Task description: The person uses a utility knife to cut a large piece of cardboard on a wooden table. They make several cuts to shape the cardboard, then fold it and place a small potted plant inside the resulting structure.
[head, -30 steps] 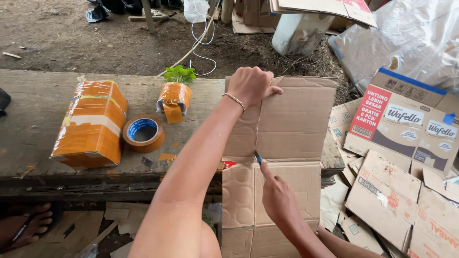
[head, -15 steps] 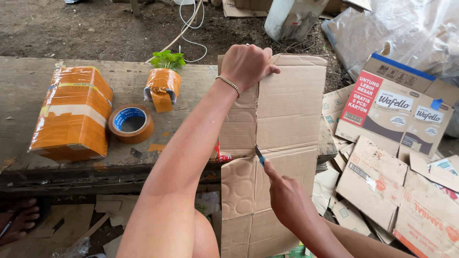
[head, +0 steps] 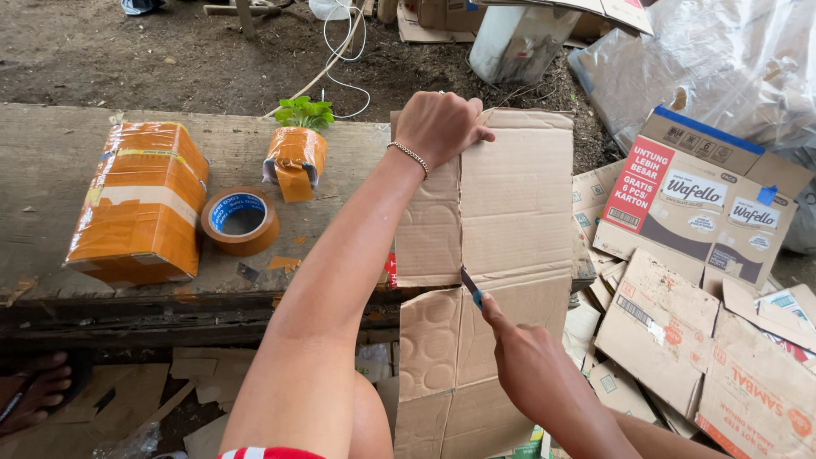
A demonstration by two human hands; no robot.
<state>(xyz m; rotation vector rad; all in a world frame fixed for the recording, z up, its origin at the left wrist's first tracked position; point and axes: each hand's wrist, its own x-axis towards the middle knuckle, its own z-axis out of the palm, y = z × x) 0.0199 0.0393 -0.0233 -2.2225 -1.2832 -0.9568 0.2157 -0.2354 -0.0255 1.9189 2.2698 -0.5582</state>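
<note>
**Two hands, one cutter, one flattened carton**

Right hand (head: 531, 365): closed around a small cutter (head: 471, 287), index finger laid along its back; a blue part shows just ahead of the fingertip. The blade tip meets the cardboard sheet (head: 510, 204) at the crosswise fold, on the line between two panels.

Left hand (head: 440, 127): knuckles up, fingers curled over the far edge of the same sheet, pressing it down. Whether the fingers grasp the edge or only bear on it cannot be told. A thin chain bracelet (head: 410, 155) sits at the wrist.

Cardboard sheet: brown, corrugated, an opened-out box. Its far part lies flat on the wooden bench (head: 51, 144); its near part hangs over the bench's front edge toward the person's knee. Round pressed marks show on the lower left panel.

On the bench, left of the sheet:
- small plant (head: 296, 153), green leaves, its base wrapped in orange-brown tape, just beside the sheet's left edge;
- roll of brown tape (head: 241, 219), lying flat, core lined in blue;
- box-shaped parcel (head: 140, 202) bound all over in orange-brown tape, furthest left.

On the ground, right of the bench: a loose heap of flattened printed cartons (head: 688, 280), red, white and brown, with clear plastic sheeting (head: 722, 59) behind. Beyond the bench: bare earth and a white cord (head: 340, 51).
</note>
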